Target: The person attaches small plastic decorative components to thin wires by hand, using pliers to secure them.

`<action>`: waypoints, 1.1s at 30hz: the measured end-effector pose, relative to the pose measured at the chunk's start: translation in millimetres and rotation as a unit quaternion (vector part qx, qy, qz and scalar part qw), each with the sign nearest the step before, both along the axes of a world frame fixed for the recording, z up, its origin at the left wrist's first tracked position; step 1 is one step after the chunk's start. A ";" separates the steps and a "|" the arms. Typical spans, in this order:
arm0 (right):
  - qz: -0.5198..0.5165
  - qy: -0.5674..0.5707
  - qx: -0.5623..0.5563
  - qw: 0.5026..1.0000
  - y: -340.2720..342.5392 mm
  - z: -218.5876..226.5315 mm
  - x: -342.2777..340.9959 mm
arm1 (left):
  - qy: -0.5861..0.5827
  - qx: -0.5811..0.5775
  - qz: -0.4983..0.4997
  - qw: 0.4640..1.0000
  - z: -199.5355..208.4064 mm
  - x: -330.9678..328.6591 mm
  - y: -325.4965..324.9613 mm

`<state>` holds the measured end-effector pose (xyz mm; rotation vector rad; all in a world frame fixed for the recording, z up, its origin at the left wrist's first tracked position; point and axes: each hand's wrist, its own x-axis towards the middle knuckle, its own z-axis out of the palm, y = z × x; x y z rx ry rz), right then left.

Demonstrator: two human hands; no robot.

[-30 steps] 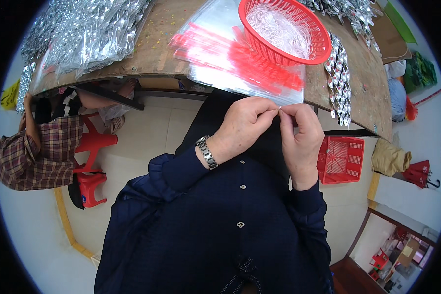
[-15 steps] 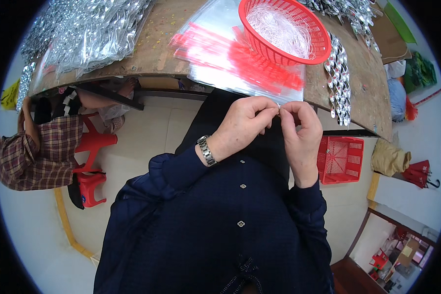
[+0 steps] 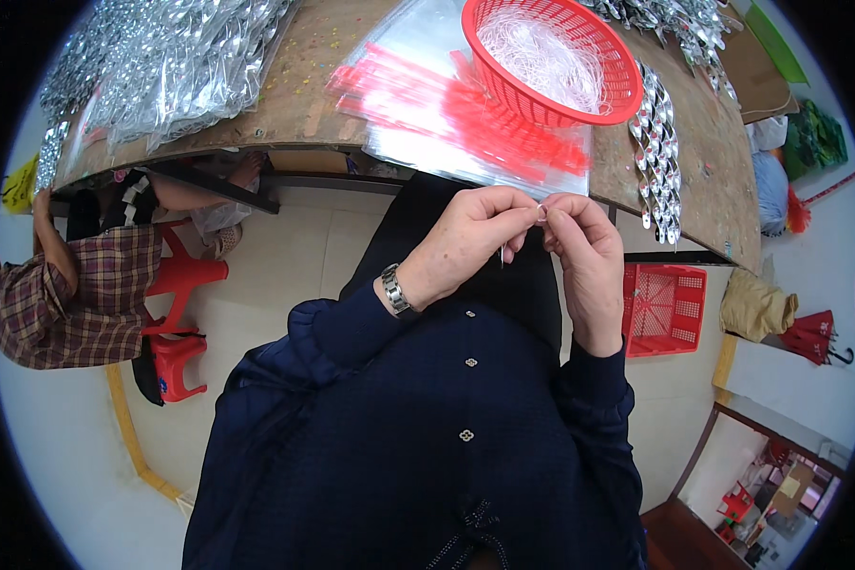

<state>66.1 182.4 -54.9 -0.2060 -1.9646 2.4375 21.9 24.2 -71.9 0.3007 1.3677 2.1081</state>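
Observation:
My left hand (image 3: pixel 475 233), with a metal watch (image 3: pixel 395 288) on its wrist, is closed in a pinch at the table's front edge. Fingertip to fingertip with it, my right hand (image 3: pixel 587 255) pinches too. Between them shows a tiny loop of thin pale string (image 3: pixel 541 215); the rest of it is mostly covered by my fingers. A slim light end pokes out below my left fingers. Just beyond my hands lie clear plastic bags (image 3: pixel 413 152) with red strips (image 3: pixel 503 133) on top. Over these stands a red basket (image 3: pixel 551 116) full of pale string (image 3: pixel 541 57).
Silver twisted ornaments (image 3: pixel 657 157) hang over the table edge at right. Bagged silver pieces (image 3: pixel 190 71) cover the wooden table (image 3: pixel 318 57) at left. A red crate (image 3: pixel 663 309) sits on the floor at right. Another person (image 3: pixel 85 294) sits at left near red stools (image 3: pixel 178 361).
My right fingers have shifted and bent over, and a small string loop now shows between the fingertips. A thin end has appeared below my left hand. The other person's arm moved slightly.

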 end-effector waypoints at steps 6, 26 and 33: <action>-0.006 0.005 -0.004 1.000 -3.3 0.1 0.4 | 0.007 -0.009 -0.013 1.000 3.0 -0.8 -0.3; 0.009 0.018 -0.005 1.000 -0.3 -4.7 3.2 | 0.057 -0.054 0.012 0.997 6.0 1.4 0.4; -0.018 0.053 0.031 0.998 -4.5 -0.5 -0.6 | 0.083 -0.070 -0.013 0.994 3.1 0.4 -2.5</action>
